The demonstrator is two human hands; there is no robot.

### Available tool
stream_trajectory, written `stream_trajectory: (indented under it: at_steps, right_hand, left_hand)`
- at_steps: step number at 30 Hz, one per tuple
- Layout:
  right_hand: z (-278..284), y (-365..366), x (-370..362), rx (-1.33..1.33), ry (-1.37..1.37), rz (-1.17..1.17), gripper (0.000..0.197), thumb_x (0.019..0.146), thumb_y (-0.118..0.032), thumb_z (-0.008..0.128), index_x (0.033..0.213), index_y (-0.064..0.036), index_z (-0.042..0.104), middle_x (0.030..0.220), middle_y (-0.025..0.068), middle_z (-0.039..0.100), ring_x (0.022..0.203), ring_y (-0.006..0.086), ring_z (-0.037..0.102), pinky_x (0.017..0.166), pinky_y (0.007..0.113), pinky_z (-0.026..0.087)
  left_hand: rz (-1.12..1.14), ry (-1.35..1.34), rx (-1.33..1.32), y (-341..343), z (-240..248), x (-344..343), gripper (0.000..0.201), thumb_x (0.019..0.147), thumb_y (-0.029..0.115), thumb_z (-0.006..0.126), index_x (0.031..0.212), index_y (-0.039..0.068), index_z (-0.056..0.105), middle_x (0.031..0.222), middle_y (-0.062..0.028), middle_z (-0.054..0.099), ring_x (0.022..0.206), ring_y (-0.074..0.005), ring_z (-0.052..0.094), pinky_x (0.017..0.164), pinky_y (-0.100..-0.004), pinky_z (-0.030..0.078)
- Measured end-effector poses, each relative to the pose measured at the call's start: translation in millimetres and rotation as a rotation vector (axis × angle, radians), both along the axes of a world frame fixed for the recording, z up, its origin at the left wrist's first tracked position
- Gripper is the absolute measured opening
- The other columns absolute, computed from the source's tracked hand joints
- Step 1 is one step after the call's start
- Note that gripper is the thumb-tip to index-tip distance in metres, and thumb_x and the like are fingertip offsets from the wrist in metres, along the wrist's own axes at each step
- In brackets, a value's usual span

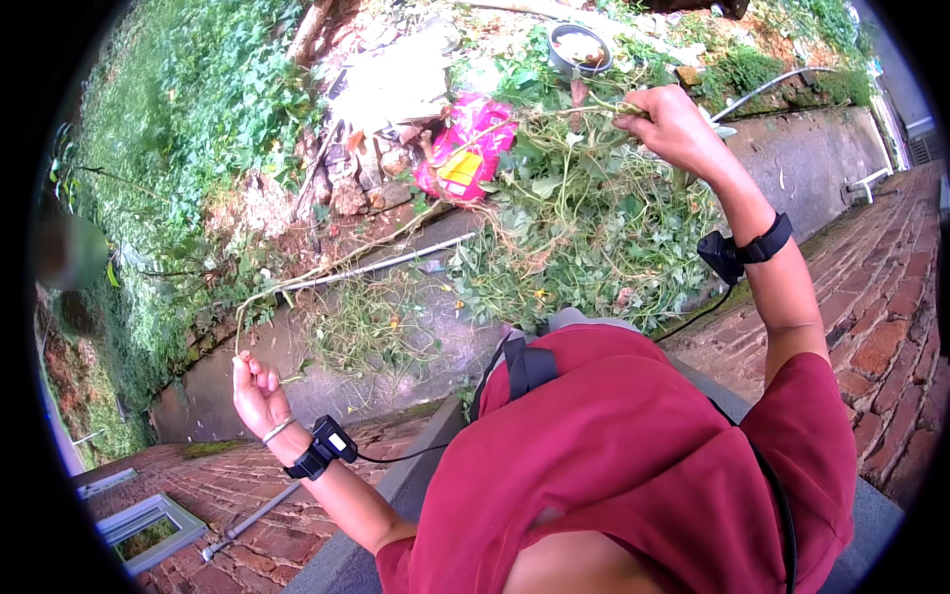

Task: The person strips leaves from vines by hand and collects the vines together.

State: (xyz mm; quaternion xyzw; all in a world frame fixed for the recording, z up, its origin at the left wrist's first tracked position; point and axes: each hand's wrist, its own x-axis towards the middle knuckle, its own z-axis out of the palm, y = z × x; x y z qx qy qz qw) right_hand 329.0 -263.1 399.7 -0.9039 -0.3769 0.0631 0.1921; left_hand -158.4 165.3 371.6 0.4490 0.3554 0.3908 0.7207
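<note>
My left hand (259,398), low on the left, has its fingers closed on the thin end of a long vine (396,234). The vine bends up from those fingers and stretches right, past a bright pink plastic bag (493,139) with a yellow patch. Farther off on the right, my right hand (670,127) is closed round green vine stems (602,107). I cannot tell whether both hands hold one and the same vine. Between my arms and just ahead of my body lies a tangled heap of leafy cut vines (584,238); a smaller, thinner heap (371,332) lies left of it.
A white pipe (396,263) runs along the concrete strip (233,381). Stones (348,196) lie by the bag. A dark basin (553,48) with pale contents stands at the back. Dense plants (198,148) cover the left. Brick walls (881,337) flank me, one with a window (153,530).
</note>
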Motion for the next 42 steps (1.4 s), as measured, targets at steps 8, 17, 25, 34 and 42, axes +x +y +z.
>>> stream_trajectory:
  at_steps: [8, 17, 25, 34, 42]
  right_hand:
    - [41, 13, -34, 0.195, 0.091, -0.136, 0.021, 0.085, -0.020, 0.070, 0.072, -0.0048, 0.065, 0.058, -0.0047, 0.050, 0.056, 0.0030, 0.041, 0.050, 0.024, 0.032]
    - [87, 67, -85, 0.704, 0.836, -0.057, 0.021, 0.091, -0.020, 0.067, 0.087, 0.0006, 0.066, 0.058, -0.0025, 0.055, 0.039, 0.0002, 0.031, 0.039, 0.020, 0.022]
    - [88, 114, -140, 0.675, 0.928, 0.124, 0.022, 0.093, -0.021, 0.067, 0.096, 0.0006, 0.070, 0.063, -0.0015, 0.061, 0.042, -0.0006, 0.033, 0.040, 0.019, 0.024]
    - [62, 40, -94, 0.533, -0.008, -0.107, 0.031, 0.083, -0.019, 0.078, 0.106, 0.0004, 0.068, 0.065, -0.0003, 0.061, 0.056, 0.0036, 0.049, 0.050, 0.020, 0.035]
    - [-23, 102, -166, 0.164, 0.124, 0.376, 0.062, 0.073, -0.031, 0.083, 0.124, -0.0055, 0.060, 0.078, 0.0205, 0.067, 0.059, 0.0337, 0.062, 0.058, 0.039, 0.047]
  left_hand:
    - [0.033, -0.003, 0.124, -33, -43, 63, 0.022, 0.099, 0.022, 0.058, 0.100, 0.000, 0.062, 0.072, -0.0015, 0.056, 0.057, -0.0062, 0.044, 0.050, -0.0213, 0.037]
    - [0.702, 0.796, 1.326, -95, -20, 127, 0.036, 0.087, 0.012, 0.064, 0.122, 0.004, 0.060, 0.137, -0.0170, 0.046, 0.122, -0.0344, 0.043, 0.103, -0.0499, 0.030]
    - [-0.582, 0.050, 0.994, -196, -65, 207, 0.028, 0.091, 0.007, 0.062, 0.117, -0.004, 0.060, 0.100, -0.0123, 0.065, 0.089, -0.0212, 0.062, 0.081, -0.0322, 0.049]
    - [-0.078, -0.185, 0.488, -95, -8, 207, 0.023, 0.100, 0.017, 0.056, 0.102, -0.004, 0.066, 0.075, -0.0039, 0.063, 0.063, -0.0095, 0.058, 0.060, -0.0228, 0.049]
    - [-0.382, -0.317, 0.175, -147, 9, 237, 0.022, 0.099, 0.017, 0.057, 0.104, -0.004, 0.064, 0.086, -0.0120, 0.068, 0.072, -0.0199, 0.068, 0.063, -0.0331, 0.057]
